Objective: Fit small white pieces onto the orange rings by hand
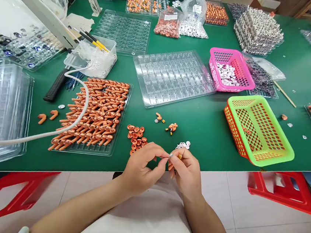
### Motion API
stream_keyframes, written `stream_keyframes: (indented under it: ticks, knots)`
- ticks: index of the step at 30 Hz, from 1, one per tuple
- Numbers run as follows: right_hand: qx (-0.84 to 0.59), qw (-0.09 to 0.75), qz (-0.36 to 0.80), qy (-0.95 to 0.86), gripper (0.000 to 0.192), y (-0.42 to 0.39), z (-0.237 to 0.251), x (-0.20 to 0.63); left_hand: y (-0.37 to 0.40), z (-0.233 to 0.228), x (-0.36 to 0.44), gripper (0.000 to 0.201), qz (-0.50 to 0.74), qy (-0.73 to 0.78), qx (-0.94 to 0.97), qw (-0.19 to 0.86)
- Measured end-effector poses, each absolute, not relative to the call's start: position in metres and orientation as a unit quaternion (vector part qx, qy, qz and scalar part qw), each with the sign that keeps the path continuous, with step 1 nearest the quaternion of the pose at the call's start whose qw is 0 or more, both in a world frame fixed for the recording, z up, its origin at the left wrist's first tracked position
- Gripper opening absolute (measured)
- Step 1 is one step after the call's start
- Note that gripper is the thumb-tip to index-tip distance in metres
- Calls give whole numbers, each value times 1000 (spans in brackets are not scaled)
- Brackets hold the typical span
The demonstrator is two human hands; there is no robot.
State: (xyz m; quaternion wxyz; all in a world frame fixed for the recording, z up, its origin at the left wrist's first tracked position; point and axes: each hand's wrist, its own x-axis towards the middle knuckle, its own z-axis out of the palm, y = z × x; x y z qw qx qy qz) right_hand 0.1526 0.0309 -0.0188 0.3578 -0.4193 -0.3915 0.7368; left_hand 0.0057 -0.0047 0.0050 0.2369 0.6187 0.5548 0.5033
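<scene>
Held piece: the small orange piece [170,167] is at the near edge of the counter [157,94], between the two hands, in front of the person's body. Yellow and silvery bits show beside it.
Direction: its visible orange part points down, toward the person; fingers cover the rest, so the full long axis I cannot tell.
Right hand: the right hand [189,175] is closed, gripping the orange piece between thumb and fingers.
Left hand: the left hand [141,168] has thumb and index finger brought close together beside the piece; whether they grip some part, I cannot tell.
Just beyond the hands: two orange pieces with yellow bits [172,128] lie apart from each other. Orange caps [136,138] lie beside the left hand, and white discs [183,145] beside the right.
Stems: the tray [110,149] at left carries many orange stems [94,117]; in the nearest row, the long axes slant toward lower left.
In the way: a white cable [82,112] crosses over this tray.
Baskets: at right stands a green basket [274,158]; behind it, a pink basket [214,69] holds white pieces [228,74].
</scene>
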Motion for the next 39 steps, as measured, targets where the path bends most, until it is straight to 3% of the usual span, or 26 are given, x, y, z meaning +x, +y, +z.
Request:
stream_keyframes:
  ticks: [39]
  knots:
    - [-351,327,820,-313,21,38,-20,156,-3,8,0,12,454,566,633,270]
